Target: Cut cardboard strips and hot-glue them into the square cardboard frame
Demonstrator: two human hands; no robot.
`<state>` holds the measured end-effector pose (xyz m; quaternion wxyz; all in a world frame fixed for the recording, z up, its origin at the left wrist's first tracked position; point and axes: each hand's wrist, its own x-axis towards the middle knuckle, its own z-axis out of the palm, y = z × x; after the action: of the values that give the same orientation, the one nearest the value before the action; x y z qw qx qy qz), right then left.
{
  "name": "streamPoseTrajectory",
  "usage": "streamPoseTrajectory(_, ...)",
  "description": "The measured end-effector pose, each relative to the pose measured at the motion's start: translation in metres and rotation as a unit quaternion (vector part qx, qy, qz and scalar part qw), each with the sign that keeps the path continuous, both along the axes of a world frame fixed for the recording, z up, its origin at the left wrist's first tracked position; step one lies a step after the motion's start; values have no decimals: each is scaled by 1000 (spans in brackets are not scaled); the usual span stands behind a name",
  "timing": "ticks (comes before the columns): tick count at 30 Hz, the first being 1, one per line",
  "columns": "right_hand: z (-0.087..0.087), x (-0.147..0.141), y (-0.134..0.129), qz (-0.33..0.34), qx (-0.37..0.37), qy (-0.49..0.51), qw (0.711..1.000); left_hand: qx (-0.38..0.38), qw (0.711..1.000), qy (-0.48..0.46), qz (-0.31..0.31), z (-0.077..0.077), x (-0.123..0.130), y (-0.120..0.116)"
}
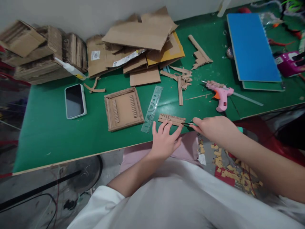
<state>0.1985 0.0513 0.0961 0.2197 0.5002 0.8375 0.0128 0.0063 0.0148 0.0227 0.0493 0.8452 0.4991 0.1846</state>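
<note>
My left hand (pixel 164 140) lies with its fingers spread, the fingertips pressing on the near edge of a small corrugated cardboard strip (pixel 172 118). My right hand (pixel 212 127) is closed around a slim cutting tool that looks like a craft knife (pixel 188 123). Its metal tip touches the strip's right end, by my left index finger. Most of the tool's handle is hidden by the hand, and a green end shows beyond the wrist. Left of the strip lies a clear ruler (pixel 152 108), then a shallow square cardboard tray (pixel 124 118) with two ridged strips inside.
A phone (pixel 75 101) lies at the left. Stacked cardboard (pixel 140 33) and a glue bottle (pixel 71 69) are at the back. A pink glue gun (pixel 222 95), cardboard scraps (pixel 184 79) and a blue board (pixel 254 47) lie to the right. The green table's front edge is close.
</note>
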Motion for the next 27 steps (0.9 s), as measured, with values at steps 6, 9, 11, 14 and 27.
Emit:
streamPoseTrajectory(6, 0, -3, 0, 1, -12, 13, 1000, -3, 1000, 9, 1, 2, 2, 0)
streamPoseTrajectory(9, 0, -5, 1, 6, -12, 14, 1000, 0, 1000, 6, 6, 2, 3, 0)
streamPoseTrajectory(11, -2, -4, 1, 3, -14, 16, 1000, 0, 1000, 3, 9, 3, 3, 0)
streamPoseTrajectory(14, -4, -1, 1, -6, -17, 19, 1000, -2, 1000, 2, 12, 3, 4, 0)
streamPoseTrajectory(27, 2, 8, -3, 4, 1, 12, 1000, -7, 1000, 18, 10, 5, 4, 0)
